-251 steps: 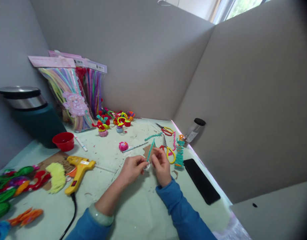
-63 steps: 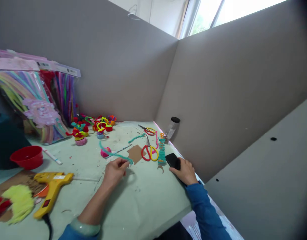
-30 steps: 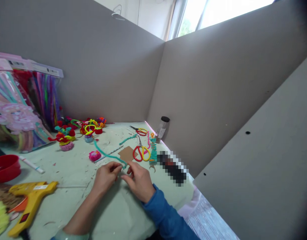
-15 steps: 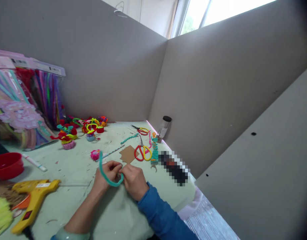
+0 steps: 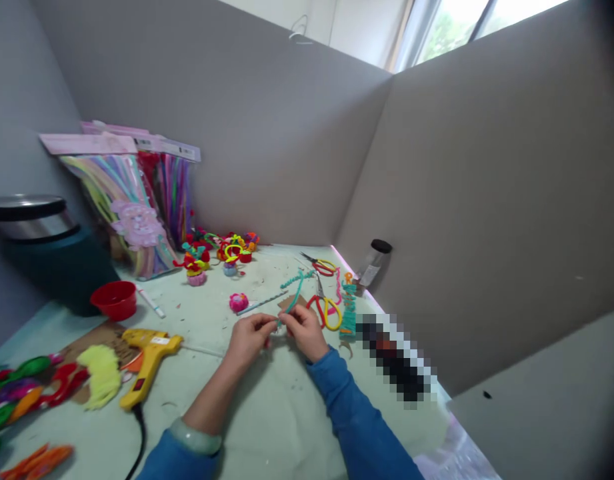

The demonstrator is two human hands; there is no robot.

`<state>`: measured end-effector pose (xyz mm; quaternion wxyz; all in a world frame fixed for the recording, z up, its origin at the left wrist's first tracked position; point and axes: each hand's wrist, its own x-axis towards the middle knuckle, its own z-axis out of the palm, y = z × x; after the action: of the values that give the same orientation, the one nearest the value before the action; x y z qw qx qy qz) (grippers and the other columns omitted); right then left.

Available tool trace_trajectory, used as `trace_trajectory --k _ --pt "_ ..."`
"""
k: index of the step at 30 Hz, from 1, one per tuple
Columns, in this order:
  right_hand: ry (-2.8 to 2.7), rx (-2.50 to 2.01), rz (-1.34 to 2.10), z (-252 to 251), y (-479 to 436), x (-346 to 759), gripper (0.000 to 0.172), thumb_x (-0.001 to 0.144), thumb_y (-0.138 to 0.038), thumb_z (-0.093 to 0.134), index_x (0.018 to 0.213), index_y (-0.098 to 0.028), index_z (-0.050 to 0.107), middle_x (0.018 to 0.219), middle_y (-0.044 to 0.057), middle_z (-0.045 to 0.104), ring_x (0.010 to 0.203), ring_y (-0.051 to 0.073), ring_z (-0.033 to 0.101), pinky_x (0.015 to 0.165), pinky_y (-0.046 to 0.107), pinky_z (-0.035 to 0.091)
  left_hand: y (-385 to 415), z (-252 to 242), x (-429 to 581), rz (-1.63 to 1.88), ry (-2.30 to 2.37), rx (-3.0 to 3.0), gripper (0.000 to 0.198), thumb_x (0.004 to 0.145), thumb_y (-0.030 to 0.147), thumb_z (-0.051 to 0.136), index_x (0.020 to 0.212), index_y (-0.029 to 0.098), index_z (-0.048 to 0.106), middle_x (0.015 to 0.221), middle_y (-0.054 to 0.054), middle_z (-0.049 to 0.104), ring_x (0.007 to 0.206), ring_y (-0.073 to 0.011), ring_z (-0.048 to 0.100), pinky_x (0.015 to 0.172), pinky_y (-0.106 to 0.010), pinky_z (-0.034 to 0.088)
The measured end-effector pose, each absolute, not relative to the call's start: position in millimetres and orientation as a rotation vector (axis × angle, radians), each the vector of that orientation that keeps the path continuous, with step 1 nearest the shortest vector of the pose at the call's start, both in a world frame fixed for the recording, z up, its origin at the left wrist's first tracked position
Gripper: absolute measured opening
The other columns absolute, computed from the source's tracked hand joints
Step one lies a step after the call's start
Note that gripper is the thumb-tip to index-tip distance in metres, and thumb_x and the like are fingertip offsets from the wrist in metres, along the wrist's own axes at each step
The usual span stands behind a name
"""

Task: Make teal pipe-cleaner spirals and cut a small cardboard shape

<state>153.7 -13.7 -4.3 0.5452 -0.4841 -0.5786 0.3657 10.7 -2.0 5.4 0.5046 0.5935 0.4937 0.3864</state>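
So both hands meet over the middle of the pale green table (image 5: 267, 427), the left hand (image 5: 249, 337) and right hand (image 5: 304, 330) each pinched shut on the lower end of a teal pipe cleaner (image 5: 295, 298) that sticks up and away from the fingers. Taking that pipe cleaner as the landmark: just beyond and to its right lie red-and-yellow scissors (image 5: 327, 310) on a bit of brown card, with a teal coiled piece (image 5: 347, 310) beside them and a pixelated dark slab (image 5: 397, 360) farther right along the table edge. Just left of it sits a small pink pom-pom (image 5: 238, 302). Well to its left are a yellow glue gun (image 5: 147, 353), a red bowl (image 5: 114, 300) and packs of coloured pipe cleaners (image 5: 137, 200) leaning on the wall. Grey partition boards (image 5: 461, 200) box in the table behind and to the right, with a window showing above them.
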Motion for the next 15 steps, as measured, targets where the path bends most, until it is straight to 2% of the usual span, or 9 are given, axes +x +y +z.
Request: trace_trajectory --k 3,7,15 --pt "-1.383 -1.153 0.859 -13.0 -13.5 155.4 0.023 0.080 -0.035 0.059 0.067 -0.016 0.055 0.049 -0.007 0.043 0.045 0.008 0.039 0.044 0.020 0.031 -2.9 8.3 11.1 0.903 1.113 1.295 0.029 0.062 0.037 0.062 0.073 0.010 0.065 0.042 0.002 0.053 0.039 -0.0099 0.044 0.043 -0.022 0.030" --pt "-1.435 -1.193 0.815 -18.0 -13.7 157.8 0.027 0.082 -0.036 0.055 0.062 -0.018 0.050 0.048 -0.006 0.043 0.045 0.008 0.039 0.046 0.020 0.031 -6.1 13.7 11.0 0.915 1.063 1.191 0.029 0.064 0.038 0.061 0.073 0.010 0.064 0.040 0.001 0.052 0.038 -0.0089 0.044 0.044 -0.020 0.030" --pt "-1.606 -1.202 0.601 -14.2 -15.7 157.2 0.029 0.084 -0.032 0.053 0.059 -0.019 0.047 0.053 -0.004 0.044 0.054 0.011 0.044 0.052 0.023 0.033 0.5 0.2 11.2 0.892 1.145 1.293 0.025 0.063 0.036 0.063 0.066 0.011 0.063 0.043 0.001 0.054 0.035 -0.0084 0.044 0.040 -0.020 0.029"
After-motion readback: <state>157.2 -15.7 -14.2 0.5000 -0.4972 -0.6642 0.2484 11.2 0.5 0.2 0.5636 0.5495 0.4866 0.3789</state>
